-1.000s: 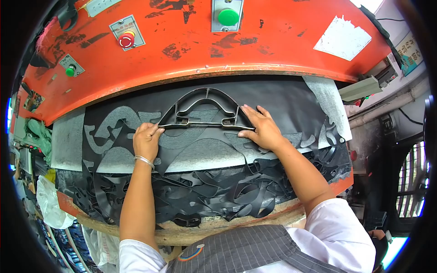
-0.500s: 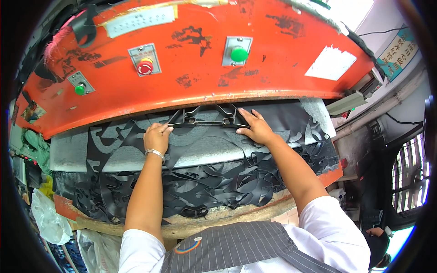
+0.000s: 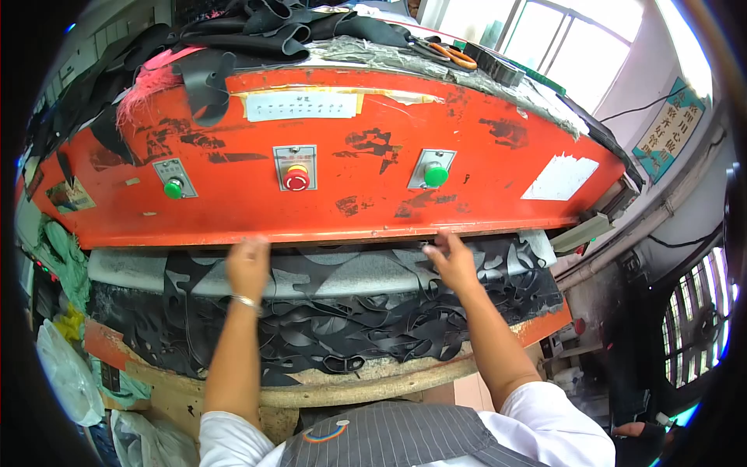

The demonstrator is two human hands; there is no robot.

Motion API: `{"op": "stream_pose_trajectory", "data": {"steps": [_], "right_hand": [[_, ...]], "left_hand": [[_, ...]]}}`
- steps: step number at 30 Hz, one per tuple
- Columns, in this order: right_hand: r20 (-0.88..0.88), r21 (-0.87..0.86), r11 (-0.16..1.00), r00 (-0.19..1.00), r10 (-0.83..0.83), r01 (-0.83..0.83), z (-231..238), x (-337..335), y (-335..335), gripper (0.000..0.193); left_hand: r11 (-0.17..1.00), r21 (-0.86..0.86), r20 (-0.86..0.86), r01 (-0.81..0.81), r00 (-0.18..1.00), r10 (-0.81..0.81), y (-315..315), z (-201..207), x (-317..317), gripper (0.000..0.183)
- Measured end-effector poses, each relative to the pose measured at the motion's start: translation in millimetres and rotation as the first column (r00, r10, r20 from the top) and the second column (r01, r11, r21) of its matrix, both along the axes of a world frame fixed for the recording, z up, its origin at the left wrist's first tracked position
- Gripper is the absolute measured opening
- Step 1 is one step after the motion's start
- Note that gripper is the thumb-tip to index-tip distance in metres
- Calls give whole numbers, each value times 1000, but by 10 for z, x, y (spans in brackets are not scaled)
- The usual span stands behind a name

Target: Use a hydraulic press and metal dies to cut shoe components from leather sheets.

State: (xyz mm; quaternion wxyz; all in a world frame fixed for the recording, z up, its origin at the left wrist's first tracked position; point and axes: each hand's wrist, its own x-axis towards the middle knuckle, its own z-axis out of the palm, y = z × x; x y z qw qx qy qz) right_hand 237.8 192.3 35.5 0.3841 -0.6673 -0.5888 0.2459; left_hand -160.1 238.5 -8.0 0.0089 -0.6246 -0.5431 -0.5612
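Observation:
My left hand point(image 3: 248, 269), with a bracelet at its wrist, hangs by the lower edge of a red press beam point(image 3: 498, 210). Its fingers are smeared by motion. Farther right, my right hand point(image 3: 456, 265) has its thumb and fingers apart and holds nothing, its fingertips close to that same edge. Beneath the beam lies a pale cutting board point(image 3: 132, 268), partly covered by a black sheet point(image 3: 377, 268) with shapes cut out of it. The metal cutting die seen earlier is not visible.
Black offcuts point(image 3: 311, 335) pile up along the near ledge. Across the beam's front sit two green buttons point(image 3: 436, 177) and a red knob point(image 3: 296, 178). Black sheets point(image 3: 264, 43) and orange-handled scissors point(image 3: 453, 56) lie on top. Plastic bags point(image 3: 66, 373) are at the left.
Both hands have let go of the metal cutting die, which has gone out of sight. My left hand has shifted left. The view has tilted up, showing the top of the press.

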Motion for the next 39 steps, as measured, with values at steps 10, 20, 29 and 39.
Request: {"op": "stream_pose_trajectory", "data": {"steps": [10,20,29,39], "right_hand": [[105,522,853,994,-37,-23,844,-364,102,33],[476,-150,631,504,721,-761,-222,-559,-1885,53],[591,-120,746,557,584,-655,-373,-625,-1916,34],[72,-337,412,413,908,-847,-65,-235,-1121,42]], "left_hand": [[996,-83,-19,-21,1000,19,-282,1187,-737,38],[757,-595,-125,270,899,-419,-2468,41,613,19],[830,-555,-280,55,927,-249,-2379,33,839,17],[410,-839,78,358,824,-561,-749,807,785,29]]}}
